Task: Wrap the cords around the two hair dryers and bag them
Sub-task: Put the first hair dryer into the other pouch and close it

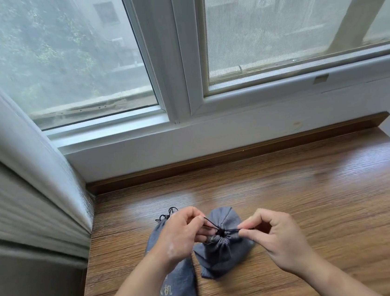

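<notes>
A bulging grey cloth bag stands on the wooden table, its neck gathered tight around a black drawstring. My left hand pinches one end of the drawstring, pulled up and left. My right hand pinches the other end, pulled right. A second grey bag, printed with white lettering, lies flat under my left forearm, with its own black cord at its far end. No hair dryer is visible; whatever fills the bulging bag is hidden.
The table sits against a white wall under a large window. A wooden rail runs along the table's back edge. A pale curtain or panel borders the left side.
</notes>
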